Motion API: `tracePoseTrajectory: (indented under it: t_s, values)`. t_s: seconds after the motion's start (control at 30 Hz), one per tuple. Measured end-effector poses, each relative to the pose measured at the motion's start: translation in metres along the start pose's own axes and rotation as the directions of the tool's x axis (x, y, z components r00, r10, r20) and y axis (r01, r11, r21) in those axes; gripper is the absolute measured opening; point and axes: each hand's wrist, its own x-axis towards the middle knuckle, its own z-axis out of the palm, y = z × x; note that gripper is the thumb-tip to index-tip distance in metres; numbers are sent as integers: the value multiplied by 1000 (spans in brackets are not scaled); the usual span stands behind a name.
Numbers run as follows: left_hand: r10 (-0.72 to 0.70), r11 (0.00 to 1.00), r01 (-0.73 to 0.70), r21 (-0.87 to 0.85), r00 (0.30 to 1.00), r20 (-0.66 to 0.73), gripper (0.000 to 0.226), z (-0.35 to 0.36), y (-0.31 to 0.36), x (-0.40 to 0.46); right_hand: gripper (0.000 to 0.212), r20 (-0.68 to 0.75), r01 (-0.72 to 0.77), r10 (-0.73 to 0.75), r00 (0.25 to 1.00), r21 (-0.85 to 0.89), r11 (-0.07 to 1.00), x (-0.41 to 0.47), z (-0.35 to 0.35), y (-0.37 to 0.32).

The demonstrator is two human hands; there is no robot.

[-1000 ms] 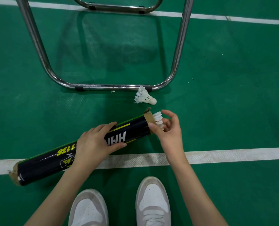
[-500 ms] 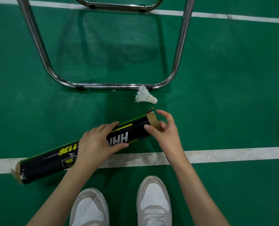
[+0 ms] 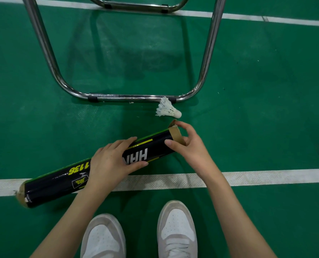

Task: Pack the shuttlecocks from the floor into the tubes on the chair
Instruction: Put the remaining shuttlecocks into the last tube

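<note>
Glossy black tube (image 3: pixel 99 170), left grip (image 3: pixel 110 162) clasping it; right grip (image 3: pixel 188 146) seemingly pinching cardboard rim

A long black tube (image 3: pixel 91 168) with green and yellow trim is lying slantwise across the middle of the frame, its lower end sitting at the left edge over the white floor line and its brown cardboard mouth pointing toward the upper right. White letters and yellow digits are running along its side. The mouth is standing open, though what it is holding inside is hard to make out. Just above that mouth, a single white feathered shuttlecock (image 3: pixel 167 109) is lying on its side on the green floor, cork tip pointing right, feathers fanning left.
</note>
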Motion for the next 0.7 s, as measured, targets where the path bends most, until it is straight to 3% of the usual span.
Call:
tracePoseTrajectory:
  t_s: [0.13, 0.37, 0.7]
  values:
    - [-42, 999, 42, 1, 999, -6, 85, -2, -4, 3, 34, -59, 65, -64, 996, 18, 998, 13, -7, -3]
    - [-148, 989, 149, -5, 989, 28, 77, -8, -13, 5, 27, -197, 158, -192, 961, -178, 971, 61, -21, -2]
    - [-173, 985, 173, 6, 983, 61, 82, -10, -17, 5, 43, -53, 144, -177, 983, -382, 913, 99, -13, -16]
